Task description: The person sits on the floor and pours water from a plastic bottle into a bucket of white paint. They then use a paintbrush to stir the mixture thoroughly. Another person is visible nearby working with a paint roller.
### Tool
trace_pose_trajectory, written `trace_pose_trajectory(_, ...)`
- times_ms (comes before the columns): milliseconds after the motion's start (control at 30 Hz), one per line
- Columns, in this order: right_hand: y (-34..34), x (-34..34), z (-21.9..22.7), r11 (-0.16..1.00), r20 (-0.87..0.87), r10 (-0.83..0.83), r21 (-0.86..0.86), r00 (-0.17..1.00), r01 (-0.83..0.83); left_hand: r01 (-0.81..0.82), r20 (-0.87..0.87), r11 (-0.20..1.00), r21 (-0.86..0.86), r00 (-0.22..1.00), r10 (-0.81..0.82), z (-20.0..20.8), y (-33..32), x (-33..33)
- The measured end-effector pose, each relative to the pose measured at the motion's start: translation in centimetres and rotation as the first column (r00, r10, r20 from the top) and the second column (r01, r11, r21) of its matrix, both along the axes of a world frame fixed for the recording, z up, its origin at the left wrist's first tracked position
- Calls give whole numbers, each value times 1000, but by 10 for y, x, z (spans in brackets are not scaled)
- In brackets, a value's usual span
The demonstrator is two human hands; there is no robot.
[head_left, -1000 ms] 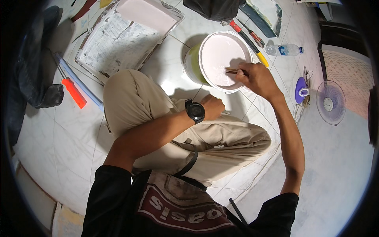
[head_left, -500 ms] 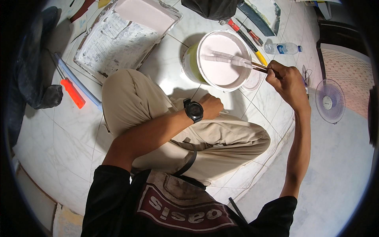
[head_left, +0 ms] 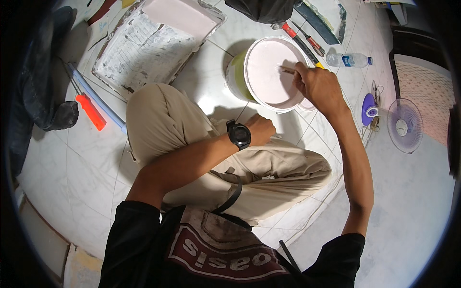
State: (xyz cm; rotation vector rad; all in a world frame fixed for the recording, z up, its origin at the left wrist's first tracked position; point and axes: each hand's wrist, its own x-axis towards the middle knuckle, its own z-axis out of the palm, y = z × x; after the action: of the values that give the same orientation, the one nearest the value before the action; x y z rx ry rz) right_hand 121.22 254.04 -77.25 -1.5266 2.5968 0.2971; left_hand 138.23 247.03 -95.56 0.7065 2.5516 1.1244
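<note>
My right hand (head_left: 319,89) is above the right rim of a round paint bucket (head_left: 236,77), closed around a thin brown stick (head_left: 288,70). The stick's lower end is sunk in the pale pink paint (head_left: 269,72), so only a short piece shows. My left hand (head_left: 260,129), with a black watch (head_left: 239,135) on its wrist, rests on my crossed legs in beige trousers (head_left: 163,125). Its fingers are curled, and nothing shows in them.
Left of the bucket lies a paint-smeared roller tray (head_left: 144,53) holding pink paint. Beyond are a black bag (head_left: 261,9), a red-and-black hammer (head_left: 295,36) and a plastic bottle (head_left: 349,60). A fan (head_left: 404,126) stands right; an orange-handled tool (head_left: 90,112) lies near another person's leg (head_left: 36,81).
My right hand has moved left and inward over the bucket. The paint-coated stick, earlier slanting across above the paint, now stands mostly down in it. My left hand stays put.
</note>
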Motion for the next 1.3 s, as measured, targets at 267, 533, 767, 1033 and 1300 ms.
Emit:
trace_pose_trajectory(267,4,15,10,957,-147,-4,286,989,46,-4,-6,1000,-2,1000,4,-3,2,0)
trace_pose_trajectory(533,-2,30,17,975,145,4,219,989,-36,5,0,1000,-14,1000,-5,0,2,0)
trace_pose_trajectory(767,0,13,8,984,361,-163,-13,918,180,1,-25,1000,14,1000,-1,-8,3,-1)
trace_pose_trajectory(1033,8,6,35,981,63,-186,-49,981,189,4,9,1000,3,1000,-4,-7,3,-1)
trace_pose_trajectory(1300,3,19,9,974,-117,-13,223,993,39,-6,35,1000,-30,999,8,-2,9,-1)
